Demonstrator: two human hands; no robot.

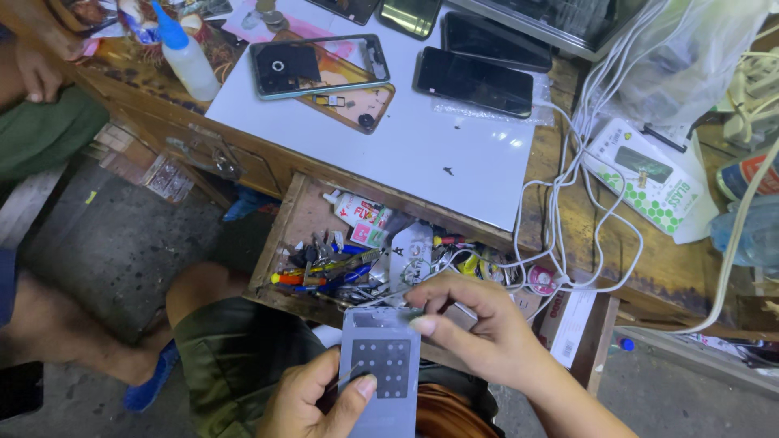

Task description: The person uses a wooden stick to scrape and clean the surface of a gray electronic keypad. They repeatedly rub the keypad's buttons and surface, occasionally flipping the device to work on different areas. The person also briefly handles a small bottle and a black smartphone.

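**Grey panel held over the lap, in front of the open drawer**

The grey panel (pixel 380 365), flat and oblong with a dark square of pale dots on its face, sits above the person's lap, just in front of the open drawer (pixel 280 243). The left hand (pixel 312 401) is closed around its lower part, thumb pressed onto the dark square, which keeps the face turned up and steady. The right hand (pixel 479 328) curls over the top edge, fingertips pinched on that edge; a thin metal tool seems to lie under them, though I cannot tell for sure. Two grips at opposite ends stop the panel twisting.

The drawer is crammed with pens, tubes and small tools, so there is little free room directly ahead of the panel. Above it, the white mat (pixel 454 154) has bare space at its middle; a phone frame (pixel 320 65) and dark phones (pixel 475 81) line its far side. White cables (pixel 568 186) trail down on the right, near the right wrist. A squeeze bottle (pixel 185 53) stands at the desk's left end, well apart. Another person's leg lies at the left.
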